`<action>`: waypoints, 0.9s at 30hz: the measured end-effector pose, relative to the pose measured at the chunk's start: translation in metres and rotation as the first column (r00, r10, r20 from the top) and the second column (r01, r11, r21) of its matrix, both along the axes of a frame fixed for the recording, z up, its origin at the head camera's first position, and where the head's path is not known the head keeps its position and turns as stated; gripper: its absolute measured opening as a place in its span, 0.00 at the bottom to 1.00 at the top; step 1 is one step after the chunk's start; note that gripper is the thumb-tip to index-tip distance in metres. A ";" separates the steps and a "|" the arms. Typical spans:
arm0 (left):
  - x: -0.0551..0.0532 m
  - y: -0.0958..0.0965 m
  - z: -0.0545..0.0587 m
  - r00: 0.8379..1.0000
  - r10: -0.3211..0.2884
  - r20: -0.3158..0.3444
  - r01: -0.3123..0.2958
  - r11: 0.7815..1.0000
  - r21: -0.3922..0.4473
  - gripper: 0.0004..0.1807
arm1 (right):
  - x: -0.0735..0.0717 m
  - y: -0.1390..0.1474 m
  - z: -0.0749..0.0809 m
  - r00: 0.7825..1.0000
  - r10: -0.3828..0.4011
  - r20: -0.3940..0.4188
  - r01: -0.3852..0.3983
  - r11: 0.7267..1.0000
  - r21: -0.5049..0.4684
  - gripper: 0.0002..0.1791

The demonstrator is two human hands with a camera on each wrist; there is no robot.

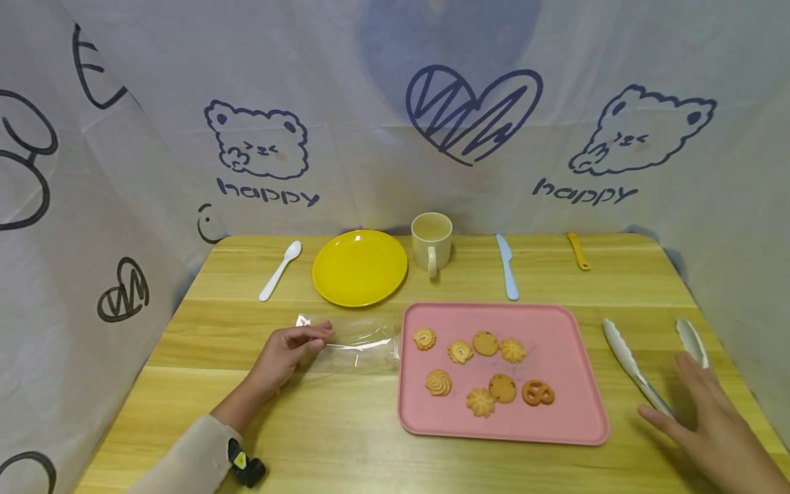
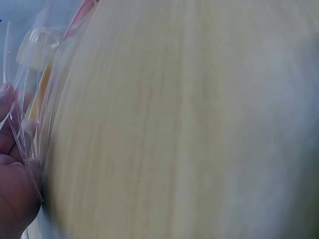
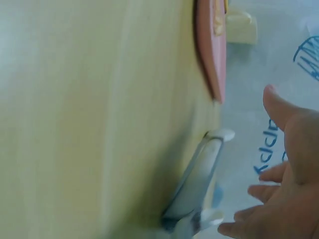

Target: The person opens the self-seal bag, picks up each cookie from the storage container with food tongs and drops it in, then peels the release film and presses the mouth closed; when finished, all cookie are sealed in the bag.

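Left of the pink tray [image 1: 426, 420], the left hand [image 1: 289, 353] pinches the near-left end of a clear plastic bag [image 1: 361, 346] between thumb and fingers; the bag lies flat toward the tray, its other end just beside the tray's left rim. Right of the tray, the right hand [image 1: 716, 412] is spread, thumb apart from the fingers, next to a pair of tongs [image 1: 625, 355] whose two arms stand apart; whether a fingertip touches them I cannot tell. Inside the tray lie seven cookies [image 1: 439, 383] and, toward its right side, one pretzel [image 1: 538, 393]; the cookies vary in form, some round and flat, others ridged or swirled. Past the tray's far left corner sit a round yellow plate [image 1: 360, 267] and, nearer its far edge, a cream mug [image 1: 428, 240] with the handle turned toward the tray. Farther left of the tray than the plate is a white spoon [image 1: 280, 272]. Beyond the tray's far edge rests a pale blue knife [image 1: 508, 271], and past its far right corner, a small orange utensil [image 1: 579, 252]. Under the tray is a wooden table [image 1: 345, 439]; behind it hangs a white cloth [image 1: 364, 158] with drawn bears and hearts.
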State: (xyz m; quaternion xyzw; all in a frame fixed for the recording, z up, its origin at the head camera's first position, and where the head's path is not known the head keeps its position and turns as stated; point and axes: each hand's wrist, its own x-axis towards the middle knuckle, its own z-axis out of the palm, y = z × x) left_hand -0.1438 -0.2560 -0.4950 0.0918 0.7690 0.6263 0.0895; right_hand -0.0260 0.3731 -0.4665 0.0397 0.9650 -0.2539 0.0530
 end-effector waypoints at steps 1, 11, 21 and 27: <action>0.000 0.000 0.000 1.000 0.000 0.001 0.000 1.000 -0.001 0.14 | 0.001 0.003 -0.001 0.999 -0.029 0.019 0.029 1.000 0.003 0.63; 0.000 0.000 0.000 1.000 -0.004 -0.001 0.004 1.000 0.003 0.14 | 0.006 0.022 -0.018 0.961 -0.243 0.135 0.249 0.968 -0.035 0.71; 0.001 0.001 0.002 1.000 0.001 0.001 -0.001 1.000 0.012 0.14 | -0.008 0.028 -0.019 0.896 -0.291 0.336 0.310 0.951 -0.003 0.74; 0.000 0.001 0.001 1.000 0.000 -0.002 0.000 1.000 0.006 0.14 | -0.011 0.026 -0.026 0.913 -0.306 0.271 0.316 0.949 0.005 0.75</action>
